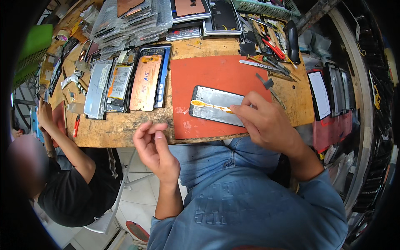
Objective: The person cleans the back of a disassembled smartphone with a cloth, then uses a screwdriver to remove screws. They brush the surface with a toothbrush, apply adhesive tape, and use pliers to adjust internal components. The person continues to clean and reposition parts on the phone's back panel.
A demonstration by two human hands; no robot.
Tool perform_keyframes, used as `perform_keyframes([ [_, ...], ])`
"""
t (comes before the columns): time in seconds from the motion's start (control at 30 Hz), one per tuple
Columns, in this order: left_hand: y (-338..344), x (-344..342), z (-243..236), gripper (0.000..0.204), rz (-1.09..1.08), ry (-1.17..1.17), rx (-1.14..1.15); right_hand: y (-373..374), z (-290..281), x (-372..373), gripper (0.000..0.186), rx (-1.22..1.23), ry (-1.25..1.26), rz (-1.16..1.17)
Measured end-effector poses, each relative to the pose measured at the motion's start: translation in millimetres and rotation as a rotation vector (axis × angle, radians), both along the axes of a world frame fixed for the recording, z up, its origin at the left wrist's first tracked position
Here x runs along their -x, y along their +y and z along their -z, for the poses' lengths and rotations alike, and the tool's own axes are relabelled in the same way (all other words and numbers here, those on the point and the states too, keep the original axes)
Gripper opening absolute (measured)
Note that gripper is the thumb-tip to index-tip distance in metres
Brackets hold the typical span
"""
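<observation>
My right hand (pixel 263 121) pinches the handle end of a small white-and-orange spoon (pixel 198 103). The spoon's bowl points left and lies over the far-left part of a dark-rimmed phone panel with a silver inner face (pixel 212 93). The near-right end of the panel is hidden under my right hand. Beneath the panel lies an orange-red mat (pixel 208 71). Just off the table's front edge, my left hand (pixel 156 150) is held palm up, its fingers loosely curled and apart, with nothing in it.
Left of the mat lie an opened phone (pixel 118 85), a copper-coloured panel (pixel 146 81) and a silver panel (pixel 96 87). Bubble-wrapped parts (pixel 129 29) are stacked behind. Screwdrivers and a scraper (pixel 271 85) sit at the right. A co-worker (pixel 71 187) sits at the left.
</observation>
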State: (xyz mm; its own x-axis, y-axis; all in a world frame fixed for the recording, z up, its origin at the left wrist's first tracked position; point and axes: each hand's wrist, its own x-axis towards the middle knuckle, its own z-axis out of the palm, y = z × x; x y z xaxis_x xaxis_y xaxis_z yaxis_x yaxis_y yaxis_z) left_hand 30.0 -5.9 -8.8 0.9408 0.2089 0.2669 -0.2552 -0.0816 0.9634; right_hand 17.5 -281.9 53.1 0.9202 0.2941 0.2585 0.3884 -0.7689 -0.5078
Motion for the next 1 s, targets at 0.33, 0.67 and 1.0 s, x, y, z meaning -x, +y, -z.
perform_keyframes([
  [0.33, -6, -49, -19, 0.072, 0.399, -0.025, -0.451, -15, -24, -4, 0.012, 0.09, 0.133, -0.118],
  [0.67, -30, -35, -36, 0.073, 0.574, -0.213, -0.916, -102, -61, 38, 0.028, 0.333, 0.332, -0.025],
  [1.0, -47, 3, -22, 0.053, 0.454, -0.176, -0.931, -75, -5, 62, 0.034, -0.026, 0.225, 0.156],
])
